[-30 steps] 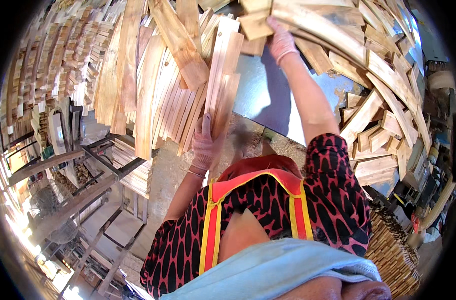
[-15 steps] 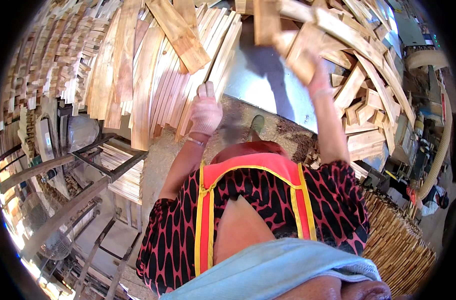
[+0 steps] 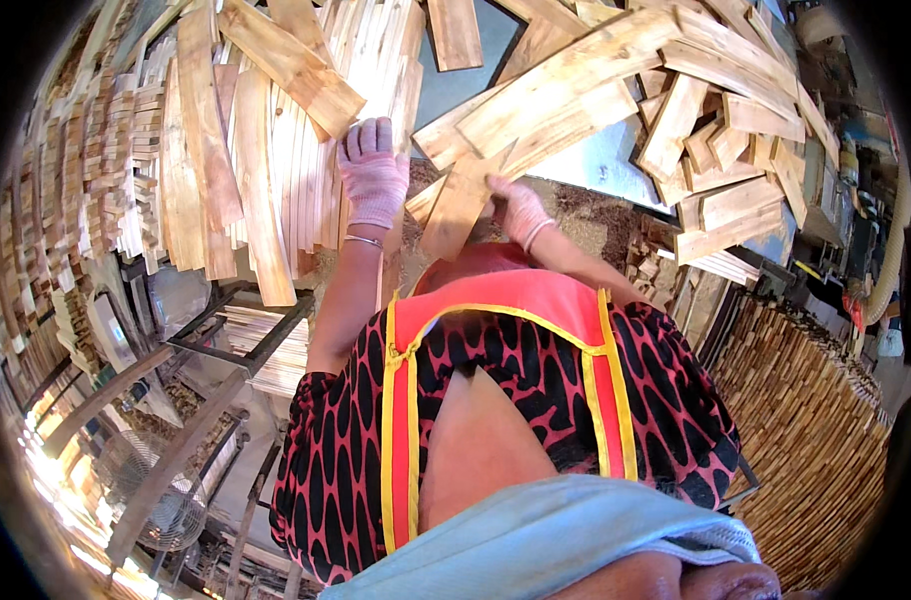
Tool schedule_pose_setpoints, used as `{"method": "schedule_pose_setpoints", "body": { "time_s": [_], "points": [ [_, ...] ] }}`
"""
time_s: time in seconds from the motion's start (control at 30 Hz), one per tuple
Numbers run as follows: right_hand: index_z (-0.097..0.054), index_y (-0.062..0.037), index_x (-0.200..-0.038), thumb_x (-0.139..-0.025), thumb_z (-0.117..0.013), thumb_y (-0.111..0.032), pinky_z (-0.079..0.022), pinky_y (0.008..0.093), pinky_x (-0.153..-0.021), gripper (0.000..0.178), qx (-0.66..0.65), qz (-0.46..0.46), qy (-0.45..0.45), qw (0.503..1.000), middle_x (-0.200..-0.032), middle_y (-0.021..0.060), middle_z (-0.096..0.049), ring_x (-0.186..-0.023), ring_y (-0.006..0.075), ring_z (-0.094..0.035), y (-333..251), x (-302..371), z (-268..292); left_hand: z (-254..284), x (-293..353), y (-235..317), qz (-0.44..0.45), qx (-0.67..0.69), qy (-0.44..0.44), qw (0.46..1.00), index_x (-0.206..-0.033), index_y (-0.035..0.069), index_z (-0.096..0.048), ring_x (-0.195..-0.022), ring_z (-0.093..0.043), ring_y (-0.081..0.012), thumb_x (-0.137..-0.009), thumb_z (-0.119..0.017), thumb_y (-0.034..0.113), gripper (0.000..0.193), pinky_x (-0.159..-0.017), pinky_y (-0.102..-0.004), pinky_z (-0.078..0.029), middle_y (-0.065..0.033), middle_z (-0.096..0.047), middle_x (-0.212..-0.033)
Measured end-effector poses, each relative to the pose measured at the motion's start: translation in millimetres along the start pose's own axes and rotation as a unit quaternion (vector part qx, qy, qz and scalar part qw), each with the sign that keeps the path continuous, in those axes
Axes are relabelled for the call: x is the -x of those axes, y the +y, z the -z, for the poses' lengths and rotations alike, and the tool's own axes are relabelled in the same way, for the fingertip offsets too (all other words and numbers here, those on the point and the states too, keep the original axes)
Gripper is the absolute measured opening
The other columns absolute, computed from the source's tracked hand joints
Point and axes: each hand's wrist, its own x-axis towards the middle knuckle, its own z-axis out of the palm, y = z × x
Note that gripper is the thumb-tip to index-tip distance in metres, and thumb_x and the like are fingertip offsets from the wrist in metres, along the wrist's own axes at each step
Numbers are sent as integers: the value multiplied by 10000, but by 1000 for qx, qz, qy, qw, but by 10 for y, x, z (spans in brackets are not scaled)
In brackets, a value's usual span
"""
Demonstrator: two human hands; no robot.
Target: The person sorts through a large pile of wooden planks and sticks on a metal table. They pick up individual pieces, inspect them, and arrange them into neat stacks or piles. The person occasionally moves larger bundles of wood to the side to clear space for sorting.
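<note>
My left hand (image 3: pixel 374 175), in a pale pink knitted glove, lies back-up on the row of narrow wooden strips (image 3: pixel 321 205). Its fingers are stretched out beside the lower end of a loose board (image 3: pixel 294 68). Close to my body, my right hand (image 3: pixel 524 213) grips the edge of a short wooden board (image 3: pixel 463 205), the thumb on top and the other fingers mostly hidden. That board slants toward my apron, its far end against two longer boards (image 3: pixel 576 75) lying across the metal tabletop (image 3: pixel 601 160).
A jumbled heap of wood offcuts (image 3: pixel 716 150) covers the right side of the table. Stacked strips (image 3: pixel 96 150) fill the far left. Below them are a dark metal frame (image 3: pixel 241 330) and a fan (image 3: pixel 156 490). A large stack of thin sticks (image 3: pixel 806 440) stands at lower right.
My right hand has come down from the far boards toward my body, now with a short board in it. My left hand's fingers, curled before, are stretched out. The view has shifted rightward.
</note>
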Motion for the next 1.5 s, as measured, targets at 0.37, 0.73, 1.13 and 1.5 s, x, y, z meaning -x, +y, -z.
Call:
{"method": "schedule_pose_setpoints", "body": {
  "time_s": [0.37,0.73,1.13,1.5],
  "points": [
    [-690,15,-1254,-848,-874,-170,-572,377,-860,482,147,43,154,976,-1066,107,-758,-951,224,-713,-685,558,-507,790,-926,1309,-2,169,-261,951,-1693,95,-299,-1487,-477,-392,-781,-872,492,1148,-1256,-458,-365,-220,-410,-1674],
    [-674,11,-1201,-835,-856,-78,-513,321,-618,419,244,181,134,944,-909,80,-720,-670,164,-625,-1590,-214,165,-247,-256,166,135,486,-220,835,-1681,62,-316,-1459,-536,-403,-872,-798,511,1043,-1223,-419,-413,-301,-557,-1551],
    [-591,-27,-1459,-877,-824,-256,-587,391,-881,669,692,281,332,577,-1177,181,-766,-1039,270,-741,-2954,280,925,-303,-238,131,118,426,-260,859,-1726,182,-208,-1318,-652,-402,-951,-790,497,1019,-1119,-542,-510,-202,-537,-1608],
    [-297,38,-1631,-864,-855,-94,-521,394,-1107,958,135,226,78,962,-1439,235,-617,-1267,356,-624,-569,-244,-1029,198,1165,536,163,621,-306,703,-1679,25,-288,-1349,-583,-246,-911,-820,359,992,-1130,-340,-472,-223,-591,-1494]
  ]
}}
